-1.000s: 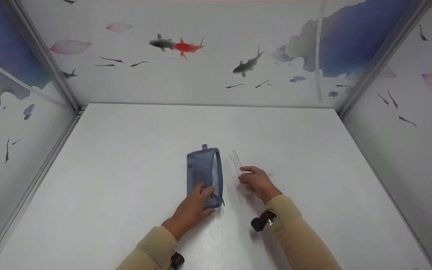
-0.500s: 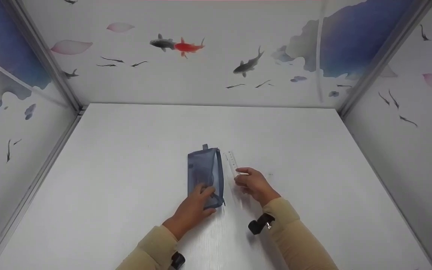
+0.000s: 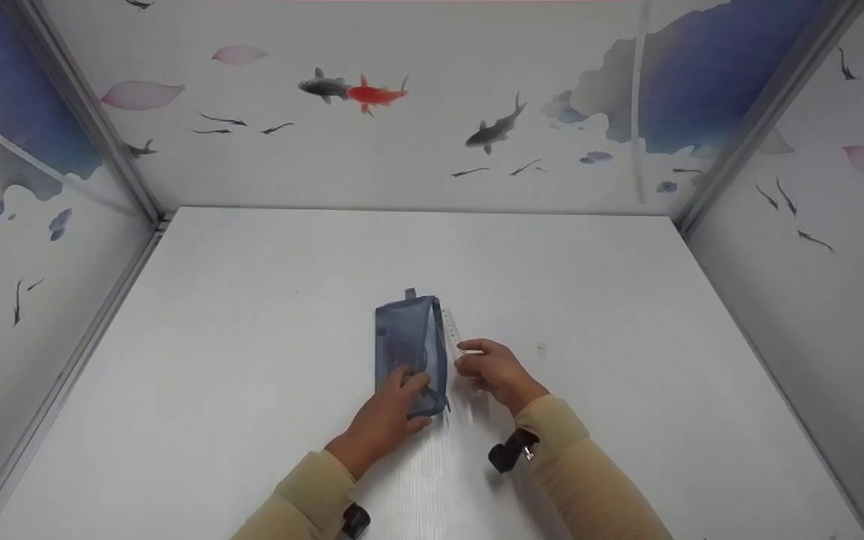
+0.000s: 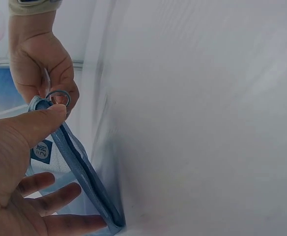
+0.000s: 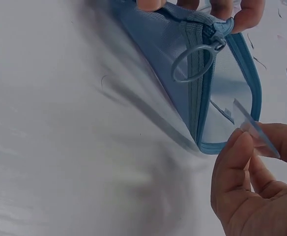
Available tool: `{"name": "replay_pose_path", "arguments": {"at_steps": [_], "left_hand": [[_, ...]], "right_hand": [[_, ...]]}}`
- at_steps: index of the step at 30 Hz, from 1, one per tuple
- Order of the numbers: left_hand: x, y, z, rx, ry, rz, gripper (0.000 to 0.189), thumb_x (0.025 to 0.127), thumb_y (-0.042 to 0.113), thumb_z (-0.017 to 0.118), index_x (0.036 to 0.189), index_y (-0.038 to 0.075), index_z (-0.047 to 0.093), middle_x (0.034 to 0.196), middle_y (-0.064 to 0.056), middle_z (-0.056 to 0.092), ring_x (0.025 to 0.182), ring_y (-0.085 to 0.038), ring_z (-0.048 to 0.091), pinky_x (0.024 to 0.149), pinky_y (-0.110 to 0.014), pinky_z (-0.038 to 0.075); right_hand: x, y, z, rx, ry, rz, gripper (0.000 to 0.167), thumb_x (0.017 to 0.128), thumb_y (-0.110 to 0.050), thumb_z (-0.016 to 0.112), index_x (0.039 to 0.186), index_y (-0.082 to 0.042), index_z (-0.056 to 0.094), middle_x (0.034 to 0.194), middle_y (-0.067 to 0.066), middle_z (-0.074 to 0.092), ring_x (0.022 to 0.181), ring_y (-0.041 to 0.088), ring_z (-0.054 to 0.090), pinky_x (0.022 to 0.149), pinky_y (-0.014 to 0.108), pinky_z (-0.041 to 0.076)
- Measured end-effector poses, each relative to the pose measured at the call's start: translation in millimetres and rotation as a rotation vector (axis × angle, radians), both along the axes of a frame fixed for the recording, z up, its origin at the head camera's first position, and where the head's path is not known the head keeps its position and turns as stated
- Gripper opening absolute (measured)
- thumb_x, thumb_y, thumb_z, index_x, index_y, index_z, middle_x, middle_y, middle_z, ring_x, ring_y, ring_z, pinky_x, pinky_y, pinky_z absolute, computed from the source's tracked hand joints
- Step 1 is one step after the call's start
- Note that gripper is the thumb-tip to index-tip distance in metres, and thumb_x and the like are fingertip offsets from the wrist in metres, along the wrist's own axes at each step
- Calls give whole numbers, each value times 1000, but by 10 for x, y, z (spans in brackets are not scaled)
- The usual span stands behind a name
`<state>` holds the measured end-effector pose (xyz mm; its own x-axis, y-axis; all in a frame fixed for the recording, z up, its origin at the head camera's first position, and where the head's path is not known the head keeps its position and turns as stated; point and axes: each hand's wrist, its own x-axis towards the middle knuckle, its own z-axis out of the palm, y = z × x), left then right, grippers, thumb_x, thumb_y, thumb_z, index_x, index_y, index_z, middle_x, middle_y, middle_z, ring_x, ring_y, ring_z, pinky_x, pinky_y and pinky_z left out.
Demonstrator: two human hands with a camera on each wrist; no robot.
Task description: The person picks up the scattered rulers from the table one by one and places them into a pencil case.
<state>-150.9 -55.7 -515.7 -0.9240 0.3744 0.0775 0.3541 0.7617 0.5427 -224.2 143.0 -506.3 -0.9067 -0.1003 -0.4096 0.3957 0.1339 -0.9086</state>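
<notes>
In the head view, a blue mesh pencil case (image 3: 400, 337) stands on the table with its zip side toward the right. My left hand (image 3: 379, 424) grips its near end, thumb at the zip end and the other fingers spread along the mesh. The zip is undone, and a blue ring pull (image 5: 187, 80) hangs at one end in the right wrist view. Between thumb and fingers, my right hand (image 3: 498, 373) pinches a clear ruler (image 3: 451, 324), slanting close beside the case. Seen from the right wrist, the ruler (image 5: 261, 135) is at the open mouth of the case.
A white table (image 3: 252, 300) spreads around both hands. Printed walls with fish and petals (image 3: 402, 150) enclose its back and sides. Black wrist mounts (image 3: 511, 451) stick out below the sleeves.
My right hand has moved left with the ruler, bringing it right up beside the pencil case. The left hand and the case have stayed in place.
</notes>
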Motion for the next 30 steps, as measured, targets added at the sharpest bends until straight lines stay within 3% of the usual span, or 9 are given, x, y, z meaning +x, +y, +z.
{"name": "replay_pose_path", "arguments": {"at_steps": [13,19,30], "left_hand": [[2,-12,-2,10,42,-23,59,82,23,78,134,12,50,134,-24,44,112,-35,57,88,-45,51],[16,-22,18,13,46,-38,61,83,22,77,135,9,48,133,-23,44,110,-36,58,84,-44,52],[11,-12,17,14,39,-34,61,83,23,77,136,10,49,132,-23,44,112,-35,58,85,-44,52]], "right_hand": [[-33,-111,20,10,16,33,41,86,-3,62,127,2,56,94,10,63,78,17,56,63,28,46],[-38,-164,29,-5,45,30,41,87,-2,62,127,3,55,91,9,63,74,16,55,60,27,44],[-60,-276,49,73,48,-1,40,86,-1,63,125,3,57,104,14,65,85,18,61,72,31,50]]}}
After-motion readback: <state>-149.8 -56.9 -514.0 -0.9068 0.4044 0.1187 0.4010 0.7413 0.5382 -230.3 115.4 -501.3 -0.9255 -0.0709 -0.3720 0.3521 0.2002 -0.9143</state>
